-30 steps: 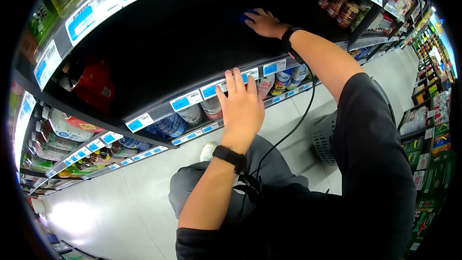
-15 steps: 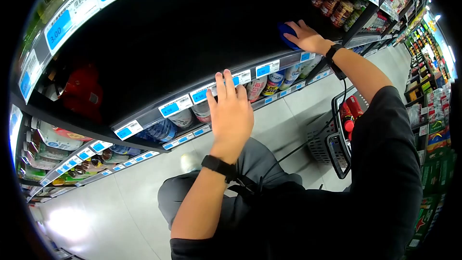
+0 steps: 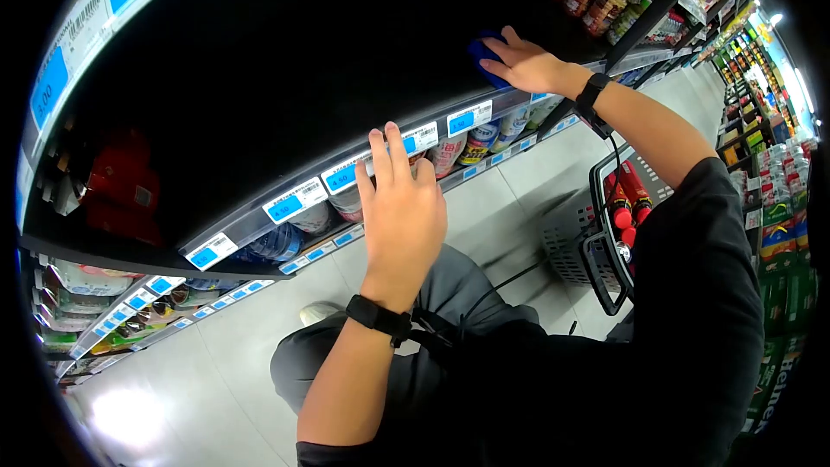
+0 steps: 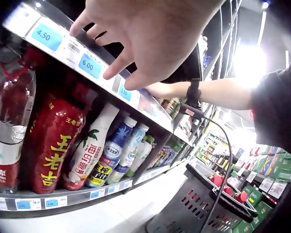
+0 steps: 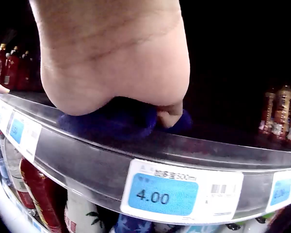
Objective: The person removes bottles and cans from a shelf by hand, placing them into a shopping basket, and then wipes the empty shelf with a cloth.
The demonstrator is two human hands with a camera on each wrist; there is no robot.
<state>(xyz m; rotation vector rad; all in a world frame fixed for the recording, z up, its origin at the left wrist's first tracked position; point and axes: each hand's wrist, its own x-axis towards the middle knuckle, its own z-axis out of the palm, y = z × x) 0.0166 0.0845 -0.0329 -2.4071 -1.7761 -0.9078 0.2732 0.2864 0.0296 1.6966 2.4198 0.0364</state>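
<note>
My right hand (image 3: 534, 69) holds a blue cloth (image 3: 484, 54) against the dark shelf board, close behind its front edge. In the right wrist view, the cloth (image 5: 111, 121) is bunched under the palm and a fingertip bends in against it. My left hand (image 3: 402, 212) rests on the shelf's front price strip (image 3: 350, 175) with its fingers straight. From the left wrist, that hand (image 4: 153, 36) shows spread fingers over the price tags (image 4: 90, 66). It holds nothing.
Amber-coloured bottles (image 3: 603, 10) stand at the shelf's right end, red packages (image 3: 125, 186) at its left. Drink bottles (image 4: 58, 141) line the shelf below. A grey basket (image 3: 566, 238) with red-capped bottles stands on the floor at right. A cable runs from the right wrist.
My right hand with the cloth moved right along the shelf towards its front edge, then slightly back left. The view shifted, bringing more of the basket into sight. The left hand stays at the price strip.
</note>
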